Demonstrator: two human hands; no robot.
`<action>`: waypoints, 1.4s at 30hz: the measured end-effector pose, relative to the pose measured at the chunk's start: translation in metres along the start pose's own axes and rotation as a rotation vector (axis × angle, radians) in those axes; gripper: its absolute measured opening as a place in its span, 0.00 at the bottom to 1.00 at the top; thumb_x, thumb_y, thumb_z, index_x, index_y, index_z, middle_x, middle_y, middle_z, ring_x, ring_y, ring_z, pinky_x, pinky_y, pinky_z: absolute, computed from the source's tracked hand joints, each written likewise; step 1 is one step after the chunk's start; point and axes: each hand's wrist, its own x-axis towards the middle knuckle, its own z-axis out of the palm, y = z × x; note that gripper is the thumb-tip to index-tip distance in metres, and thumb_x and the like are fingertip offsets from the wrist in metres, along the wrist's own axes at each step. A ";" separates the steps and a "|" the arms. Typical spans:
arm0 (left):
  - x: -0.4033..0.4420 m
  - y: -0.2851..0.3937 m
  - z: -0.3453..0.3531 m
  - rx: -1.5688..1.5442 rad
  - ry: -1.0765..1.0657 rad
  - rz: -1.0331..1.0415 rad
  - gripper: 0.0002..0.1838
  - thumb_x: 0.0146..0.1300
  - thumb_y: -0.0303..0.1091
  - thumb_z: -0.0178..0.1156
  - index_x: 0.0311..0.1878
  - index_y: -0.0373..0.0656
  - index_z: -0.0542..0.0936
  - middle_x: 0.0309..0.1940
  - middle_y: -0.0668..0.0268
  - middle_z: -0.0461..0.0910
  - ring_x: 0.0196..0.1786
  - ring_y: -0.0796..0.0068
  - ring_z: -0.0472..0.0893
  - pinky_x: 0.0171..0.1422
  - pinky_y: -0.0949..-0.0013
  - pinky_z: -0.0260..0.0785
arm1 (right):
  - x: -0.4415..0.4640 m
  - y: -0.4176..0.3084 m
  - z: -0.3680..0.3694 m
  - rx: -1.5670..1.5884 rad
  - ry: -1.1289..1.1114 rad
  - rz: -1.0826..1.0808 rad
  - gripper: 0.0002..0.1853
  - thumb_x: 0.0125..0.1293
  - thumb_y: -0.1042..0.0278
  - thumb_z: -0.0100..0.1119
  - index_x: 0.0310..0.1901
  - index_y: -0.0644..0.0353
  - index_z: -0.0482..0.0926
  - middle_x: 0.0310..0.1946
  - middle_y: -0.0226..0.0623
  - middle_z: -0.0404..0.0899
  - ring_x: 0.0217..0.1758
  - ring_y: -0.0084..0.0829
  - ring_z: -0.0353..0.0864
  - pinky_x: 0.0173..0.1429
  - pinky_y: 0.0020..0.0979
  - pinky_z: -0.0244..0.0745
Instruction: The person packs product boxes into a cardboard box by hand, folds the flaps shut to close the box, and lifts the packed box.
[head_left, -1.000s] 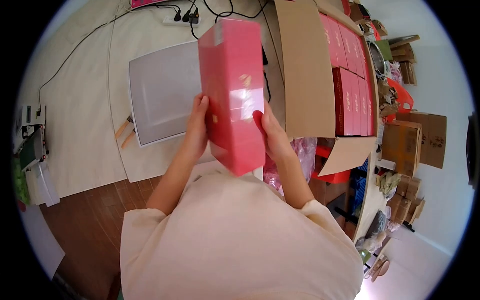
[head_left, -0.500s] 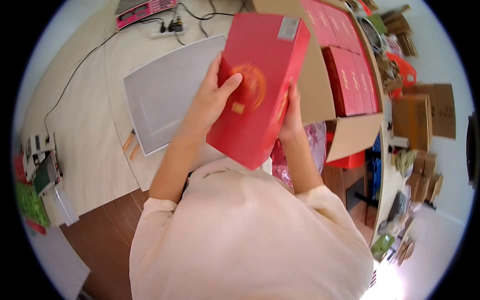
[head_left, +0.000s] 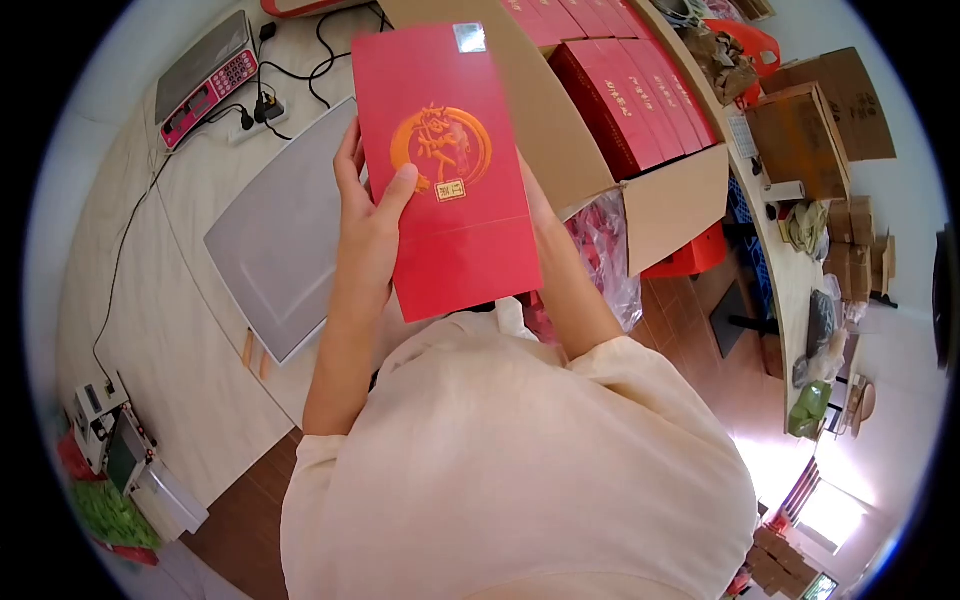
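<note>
A red box [head_left: 455,240] with a gold emblem and a silver sticker is held up in front of me, its broad face toward the camera. My left hand [head_left: 372,215] grips its left edge, thumb on the face beside the emblem. At the right edge is my right hand [head_left: 535,200], mostly hidden behind the box with its fingers out of sight. Behind the box lies a grey tray-like panel [head_left: 275,235] on the table. To the right, an open carton [head_left: 675,205] holds several similar red boxes [head_left: 625,100].
A pink-edged scale [head_left: 210,85] and a power strip [head_left: 262,120] with black cables sit at the upper left. Two wooden handles [head_left: 256,355] poke out beside the panel. Clear plastic wrap [head_left: 605,260] hangs below the carton. Brown cartons [head_left: 800,135] stand at the far right.
The red box has turned from its narrow side to its broad emblem face and moved left, with both hands on it. The view has swung right, showing more of the scale.
</note>
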 end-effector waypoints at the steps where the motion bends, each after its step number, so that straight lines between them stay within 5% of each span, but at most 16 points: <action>1: 0.000 -0.002 0.002 -0.043 0.015 -0.029 0.31 0.69 0.32 0.51 0.72 0.44 0.52 0.69 0.58 0.56 0.68 0.68 0.63 0.68 0.66 0.62 | -0.004 -0.005 0.002 -0.096 0.026 -0.011 0.33 0.72 0.40 0.41 0.67 0.57 0.63 0.65 0.38 0.66 0.64 0.34 0.69 0.66 0.37 0.67; 5: 0.006 -0.018 0.006 -0.049 0.065 -0.007 0.31 0.70 0.33 0.51 0.72 0.44 0.52 0.69 0.58 0.56 0.68 0.68 0.62 0.68 0.66 0.62 | -0.020 -0.031 0.012 -0.104 0.153 0.028 0.33 0.70 0.45 0.48 0.69 0.58 0.59 0.68 0.39 0.62 0.68 0.32 0.64 0.70 0.34 0.61; 7: 0.009 -0.021 0.011 -0.074 0.028 -0.034 0.34 0.69 0.36 0.53 0.72 0.41 0.48 0.71 0.56 0.50 0.72 0.64 0.57 0.72 0.64 0.54 | -0.029 -0.038 0.010 -0.646 0.091 -0.132 0.35 0.67 0.55 0.57 0.71 0.57 0.57 0.69 0.38 0.60 0.71 0.30 0.59 0.72 0.32 0.57; 10: 0.008 -0.034 0.022 -0.024 -0.115 0.065 0.31 0.71 0.39 0.51 0.71 0.41 0.53 0.71 0.57 0.51 0.71 0.64 0.58 0.73 0.65 0.51 | -0.048 -0.079 0.018 -0.743 0.134 -0.209 0.37 0.63 0.63 0.61 0.72 0.56 0.56 0.68 0.37 0.61 0.70 0.29 0.60 0.70 0.30 0.57; 14: 0.001 -0.028 0.018 0.129 -0.291 0.066 0.25 0.73 0.42 0.46 0.69 0.44 0.60 0.68 0.63 0.60 0.70 0.70 0.59 0.73 0.63 0.48 | -0.069 -0.158 0.019 -1.291 0.167 -0.467 0.37 0.62 0.61 0.62 0.72 0.52 0.58 0.64 0.38 0.67 0.61 0.30 0.69 0.64 0.27 0.62; 17: 0.000 -0.040 0.005 0.026 -0.284 -0.008 0.20 0.73 0.40 0.45 0.63 0.43 0.69 0.63 0.65 0.69 0.69 0.72 0.62 0.73 0.67 0.48 | -0.071 -0.198 0.017 -2.101 0.372 -0.669 0.35 0.55 0.55 0.67 0.66 0.42 0.68 0.49 0.45 0.75 0.50 0.38 0.76 0.55 0.33 0.69; 20: -0.012 -0.041 -0.014 0.057 -0.220 -0.120 0.20 0.72 0.38 0.46 0.62 0.42 0.69 0.62 0.65 0.70 0.68 0.73 0.64 0.72 0.68 0.49 | -0.059 -0.221 -0.002 -2.282 0.429 -0.512 0.34 0.54 0.54 0.66 0.65 0.42 0.70 0.47 0.47 0.76 0.49 0.40 0.77 0.54 0.35 0.71; 26: -0.047 -0.086 -0.086 0.024 0.072 -0.177 0.16 0.71 0.33 0.47 0.58 0.40 0.72 0.56 0.65 0.74 0.62 0.75 0.69 0.67 0.70 0.57 | -0.015 -0.224 -0.016 -2.321 0.376 -0.170 0.35 0.52 0.55 0.67 0.64 0.46 0.71 0.52 0.51 0.77 0.54 0.45 0.77 0.60 0.37 0.69; 30: -0.084 -0.100 -0.142 -0.004 0.411 -0.173 0.13 0.71 0.32 0.47 0.54 0.40 0.74 0.51 0.67 0.75 0.58 0.77 0.71 0.64 0.72 0.59 | 0.028 -0.224 -0.069 -2.120 0.164 -0.426 0.33 0.55 0.56 0.66 0.63 0.56 0.71 0.50 0.53 0.78 0.54 0.46 0.77 0.58 0.39 0.70; 34: -0.126 -0.128 -0.208 0.116 0.849 0.056 0.09 0.71 0.30 0.48 0.49 0.39 0.75 0.41 0.70 0.76 0.47 0.80 0.73 0.55 0.74 0.64 | 0.022 -0.183 -0.103 -2.287 0.290 -0.615 0.34 0.61 0.58 0.63 0.68 0.52 0.64 0.56 0.54 0.70 0.59 0.49 0.69 0.63 0.42 0.64; 36: -0.141 -0.146 -0.245 0.283 1.012 0.099 0.09 0.69 0.28 0.49 0.47 0.38 0.76 0.40 0.68 0.78 0.46 0.78 0.74 0.54 0.75 0.65 | 0.019 -0.156 -0.144 -2.236 0.232 -0.716 0.32 0.66 0.56 0.58 0.70 0.51 0.61 0.59 0.55 0.66 0.63 0.49 0.65 0.66 0.43 0.60; 37: -0.149 -0.151 -0.265 0.375 1.082 0.037 0.10 0.66 0.27 0.53 0.49 0.38 0.74 0.44 0.64 0.78 0.49 0.74 0.75 0.55 0.72 0.65 | 0.020 -0.151 -0.158 -2.273 0.479 -0.379 0.29 0.69 0.56 0.53 0.69 0.52 0.63 0.61 0.54 0.63 0.65 0.48 0.63 0.67 0.43 0.59; 39: -0.162 -0.168 -0.307 0.461 1.161 -0.026 0.14 0.63 0.27 0.56 0.51 0.38 0.73 0.47 0.60 0.77 0.51 0.69 0.75 0.57 0.69 0.65 | 0.026 -0.147 -0.177 -2.422 0.473 -0.536 0.23 0.73 0.56 0.44 0.66 0.55 0.67 0.62 0.51 0.62 0.66 0.46 0.61 0.68 0.43 0.57; 41: -0.176 -0.193 -0.357 1.182 1.062 -0.220 0.30 0.52 0.27 0.65 0.59 0.40 0.68 0.59 0.53 0.70 0.60 0.58 0.71 0.63 0.59 0.62 | 0.032 -0.139 -0.170 -2.504 0.543 -0.640 0.22 0.74 0.56 0.42 0.63 0.58 0.70 0.62 0.49 0.63 0.66 0.45 0.61 0.69 0.42 0.56; 42: -0.179 -0.197 -0.378 1.171 1.049 -0.217 0.30 0.52 0.27 0.65 0.59 0.40 0.68 0.59 0.53 0.70 0.60 0.58 0.71 0.63 0.59 0.62 | 0.042 -0.135 -0.173 -2.461 0.490 -0.883 0.22 0.75 0.56 0.39 0.60 0.61 0.72 0.62 0.47 0.64 0.65 0.44 0.62 0.68 0.42 0.57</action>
